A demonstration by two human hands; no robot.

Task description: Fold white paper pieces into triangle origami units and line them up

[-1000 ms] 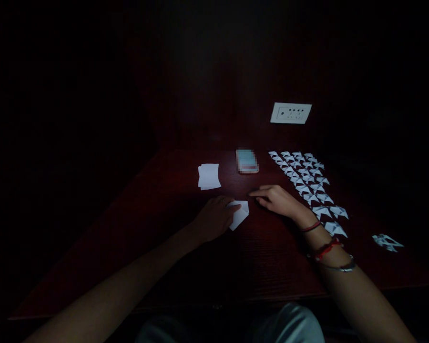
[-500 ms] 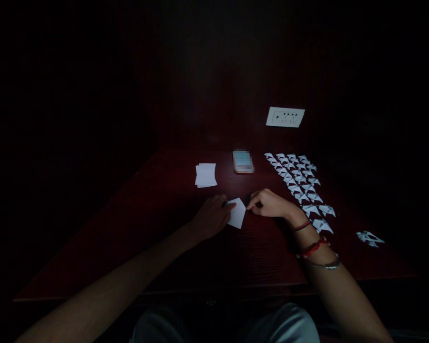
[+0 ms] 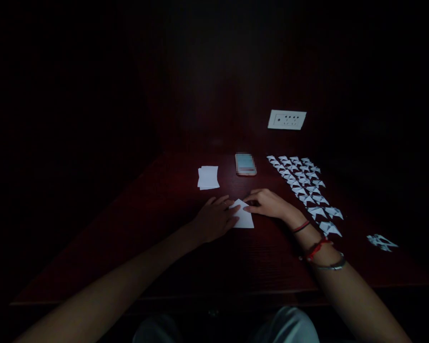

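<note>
A small white sheet of paper [image 3: 244, 217] lies flat on the dark red table [image 3: 171, 247] between both hands. My left hand [image 3: 214, 220] rests on the sheet's left edge with its fingers stretched out flat. My right hand [image 3: 268, 205] presses its fingertips onto the sheet's upper right corner, fingers laid flat. Red bands and a metal bangle sit on my right wrist [image 3: 318, 250].
A small stack of white sheets [image 3: 208, 177] and a phone [image 3: 245, 164] lie farther back. Several folded white paper pieces [image 3: 305, 183] run in rows on the right, with one more [image 3: 382, 241] apart at far right. A wall socket [image 3: 286, 119] is behind. The surroundings are dark.
The sheet was held up at an angle by my left hand; now it lies flat on the table and both hands press on it.
</note>
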